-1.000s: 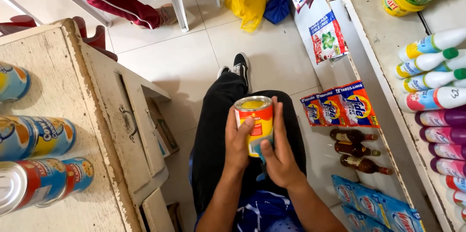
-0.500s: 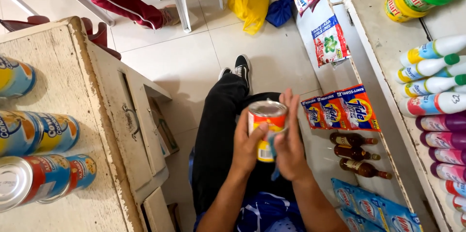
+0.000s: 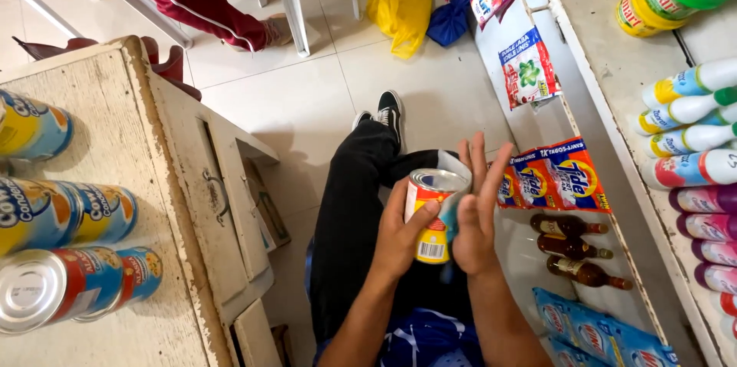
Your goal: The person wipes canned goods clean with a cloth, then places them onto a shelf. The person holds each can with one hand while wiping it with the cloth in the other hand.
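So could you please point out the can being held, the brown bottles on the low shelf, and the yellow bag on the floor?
can (image 3: 431, 213): head view, on its red and yellow side wall.
brown bottles (image 3: 566, 245): head view, on the middle bottle's body.
yellow bag (image 3: 399, 8): head view, on its crumpled middle.

A red-and-yellow labelled can (image 3: 431, 213) sits upright in the left hand (image 3: 399, 238); blue-and-yellow cans (image 3: 69, 209) lie on the wooden counter at left; orange-and-blue sachets (image 3: 554, 176) hang off the right shelf; blue pouches (image 3: 595, 332) sit lower down.
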